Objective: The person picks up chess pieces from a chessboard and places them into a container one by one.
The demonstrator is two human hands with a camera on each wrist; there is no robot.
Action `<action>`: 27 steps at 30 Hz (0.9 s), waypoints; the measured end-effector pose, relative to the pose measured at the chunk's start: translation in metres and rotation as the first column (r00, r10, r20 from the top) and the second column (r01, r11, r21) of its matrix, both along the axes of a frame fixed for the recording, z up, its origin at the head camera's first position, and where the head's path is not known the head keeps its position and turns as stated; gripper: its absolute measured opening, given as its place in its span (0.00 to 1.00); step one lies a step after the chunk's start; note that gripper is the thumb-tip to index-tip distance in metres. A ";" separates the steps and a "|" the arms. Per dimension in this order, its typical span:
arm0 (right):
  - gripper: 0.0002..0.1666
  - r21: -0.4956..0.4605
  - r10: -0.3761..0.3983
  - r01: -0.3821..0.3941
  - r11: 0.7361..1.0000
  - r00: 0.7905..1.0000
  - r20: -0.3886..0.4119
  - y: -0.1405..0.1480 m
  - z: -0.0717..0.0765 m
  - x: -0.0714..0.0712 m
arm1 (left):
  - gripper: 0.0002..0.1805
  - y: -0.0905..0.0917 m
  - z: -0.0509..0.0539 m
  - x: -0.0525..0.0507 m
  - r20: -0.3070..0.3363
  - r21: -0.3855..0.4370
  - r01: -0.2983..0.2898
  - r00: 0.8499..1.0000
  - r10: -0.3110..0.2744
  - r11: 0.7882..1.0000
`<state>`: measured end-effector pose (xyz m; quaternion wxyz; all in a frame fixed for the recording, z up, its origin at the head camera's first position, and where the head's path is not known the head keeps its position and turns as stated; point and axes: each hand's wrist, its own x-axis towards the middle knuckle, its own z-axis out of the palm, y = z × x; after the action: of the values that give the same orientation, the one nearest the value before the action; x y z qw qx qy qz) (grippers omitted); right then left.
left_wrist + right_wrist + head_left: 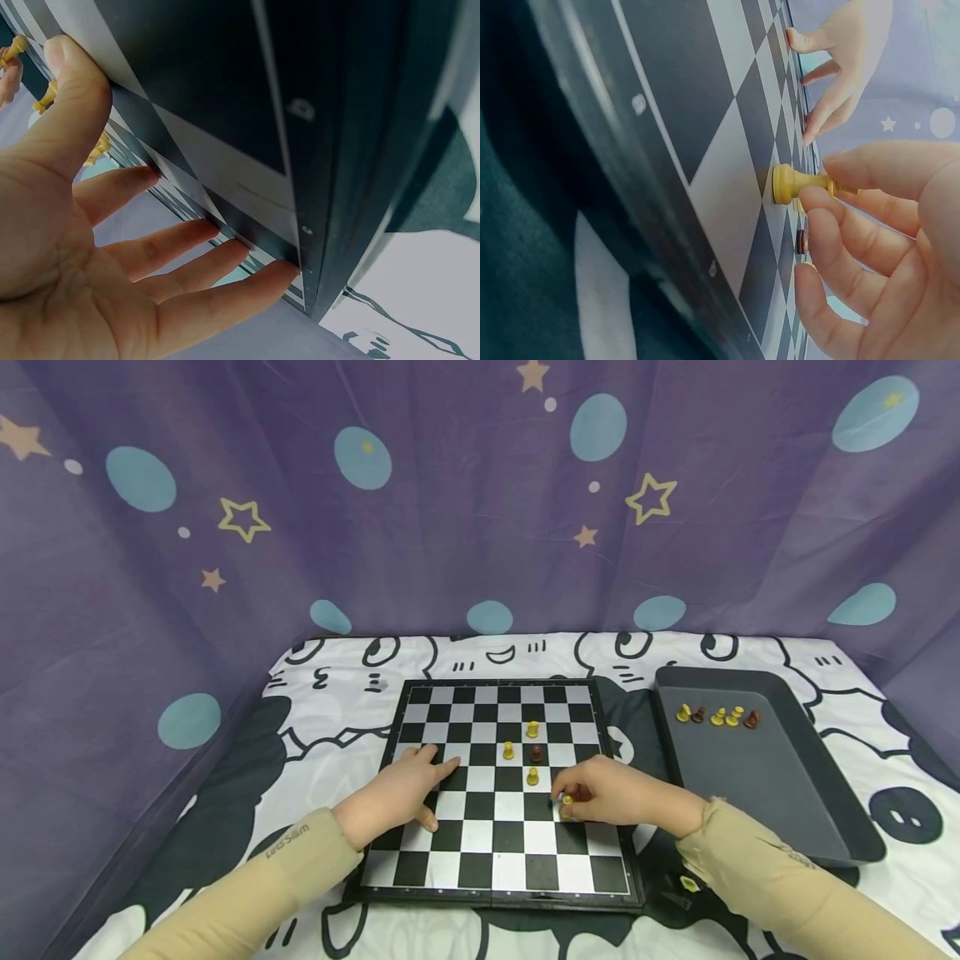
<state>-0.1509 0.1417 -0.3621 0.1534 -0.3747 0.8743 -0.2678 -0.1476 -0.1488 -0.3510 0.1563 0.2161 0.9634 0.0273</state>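
Observation:
My right hand (611,789) pinches a yellow chess piece (799,185) between thumb and fingers near the right side of the chessboard (517,837). Its base is at the board's surface; the fingers hide its top. On the left side of the board, my left hand (401,789) rests with fingers spread and fingertips touching the squares, holding nothing. Between the hands stand three more yellow pieces, one farther back (532,729), one to the left (508,750) and one nearer (532,776). A red-brown piece (536,753) stands among them.
Right of the board lies a dark grey tray (840,793), with several yellow and red-brown pieces in a row near its far end. A patterned black-and-white cloth (337,710) covers the surface. Behind hangs a purple curtain (465,527) with stars and ovals.

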 end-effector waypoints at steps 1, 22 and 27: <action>0.08 0.000 -0.005 0.005 1.000 1.000 0.007 0.000 0.000 0.000 | 0.51 0.000 0.001 0.000 0.000 -0.001 0.000 1.000 0.000 1.000; 0.08 -0.097 -0.084 0.077 0.992 0.994 -0.070 0.017 0.030 -0.010 | 0.51 0.000 0.000 0.000 0.003 -0.001 -0.006 1.000 0.006 1.000; 0.09 -0.114 -0.130 0.119 0.986 0.987 -0.095 0.029 0.036 -0.012 | 0.52 0.000 -0.001 -0.001 0.000 -0.004 -0.006 1.000 0.006 1.000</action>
<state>-0.1628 0.1709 -0.3261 0.0710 -0.3401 0.8869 -0.3045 -0.1482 -0.1486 -0.3519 0.1566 0.2129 0.9641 0.0258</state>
